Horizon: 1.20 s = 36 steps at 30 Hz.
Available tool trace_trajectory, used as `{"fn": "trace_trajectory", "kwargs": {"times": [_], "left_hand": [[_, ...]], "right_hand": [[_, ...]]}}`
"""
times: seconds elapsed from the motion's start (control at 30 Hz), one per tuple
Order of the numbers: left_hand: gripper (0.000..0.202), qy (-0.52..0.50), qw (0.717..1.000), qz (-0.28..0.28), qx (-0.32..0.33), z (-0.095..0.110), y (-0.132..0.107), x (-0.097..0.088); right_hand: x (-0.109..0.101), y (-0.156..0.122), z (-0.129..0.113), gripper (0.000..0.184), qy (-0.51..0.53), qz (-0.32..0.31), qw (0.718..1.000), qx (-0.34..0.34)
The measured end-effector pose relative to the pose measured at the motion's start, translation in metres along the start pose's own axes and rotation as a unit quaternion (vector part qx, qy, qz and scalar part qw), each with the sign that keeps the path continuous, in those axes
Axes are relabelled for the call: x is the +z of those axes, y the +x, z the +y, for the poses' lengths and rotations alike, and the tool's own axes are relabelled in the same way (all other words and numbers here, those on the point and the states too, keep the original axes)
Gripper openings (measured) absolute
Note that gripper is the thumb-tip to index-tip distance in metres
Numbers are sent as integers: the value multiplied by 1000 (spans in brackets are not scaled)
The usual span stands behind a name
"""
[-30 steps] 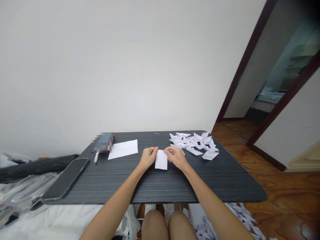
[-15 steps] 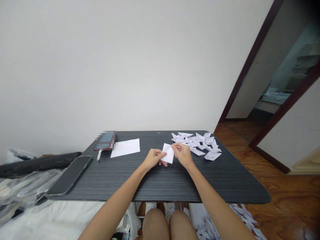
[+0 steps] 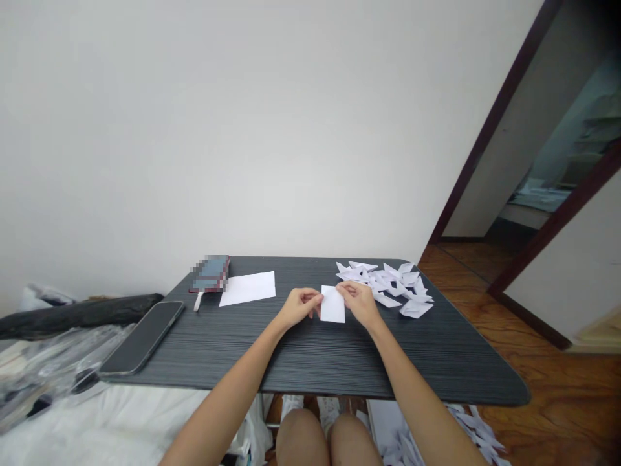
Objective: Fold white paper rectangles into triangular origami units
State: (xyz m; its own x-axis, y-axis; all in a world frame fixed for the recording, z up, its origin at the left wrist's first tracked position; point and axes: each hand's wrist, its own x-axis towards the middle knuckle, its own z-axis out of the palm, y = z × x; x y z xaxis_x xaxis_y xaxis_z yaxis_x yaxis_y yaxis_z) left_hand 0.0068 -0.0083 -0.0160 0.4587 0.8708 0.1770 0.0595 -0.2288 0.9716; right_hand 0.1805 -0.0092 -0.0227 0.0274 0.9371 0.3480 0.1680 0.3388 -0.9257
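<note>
Blk phone [image 3: 143,338] (nr dk roll [image 3: 82,316])

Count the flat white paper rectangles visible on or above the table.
2: a small paper in the right hand, the left hand at its edge, and a larger sheet on the table, farther left. Others may be hidden beneath.

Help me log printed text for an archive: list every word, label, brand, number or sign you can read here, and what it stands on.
Readable text: none.
Blue and red item: pixelated; any wording cannot be read.
Phone: dark face, no text visible.
Small paper, larger sheet and folded paper pieces: no writing visible.
Clear plastic wrapping: too blurred to tell.
</note>
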Motion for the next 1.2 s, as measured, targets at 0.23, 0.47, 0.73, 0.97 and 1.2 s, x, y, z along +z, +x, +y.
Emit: {"fn": "trace_trajectory", "kwargs": {"times": [0.23,0.47,0.73,0.97,1.2], "left_hand": [[28,23,994,100,23,-3,-1,4],[25,54,988,140,31,-4,-2,7],[25,61,975,209,53,-10,-1,10],[24,-11,976,210,52,-6,-1,16],[21,-56,982,172,55,1,-1,14]], "right_hand": [[8,-8,-10,24,-90,-8,991,-100],[14,-8,-10,19,-41,9,993,-111],[20,-7,-10,26,80,-1,994,-75],[22,-6,-9,27,151,-34,988,-8],[20,-8,-7,24,41,-60,997,-13]]}}
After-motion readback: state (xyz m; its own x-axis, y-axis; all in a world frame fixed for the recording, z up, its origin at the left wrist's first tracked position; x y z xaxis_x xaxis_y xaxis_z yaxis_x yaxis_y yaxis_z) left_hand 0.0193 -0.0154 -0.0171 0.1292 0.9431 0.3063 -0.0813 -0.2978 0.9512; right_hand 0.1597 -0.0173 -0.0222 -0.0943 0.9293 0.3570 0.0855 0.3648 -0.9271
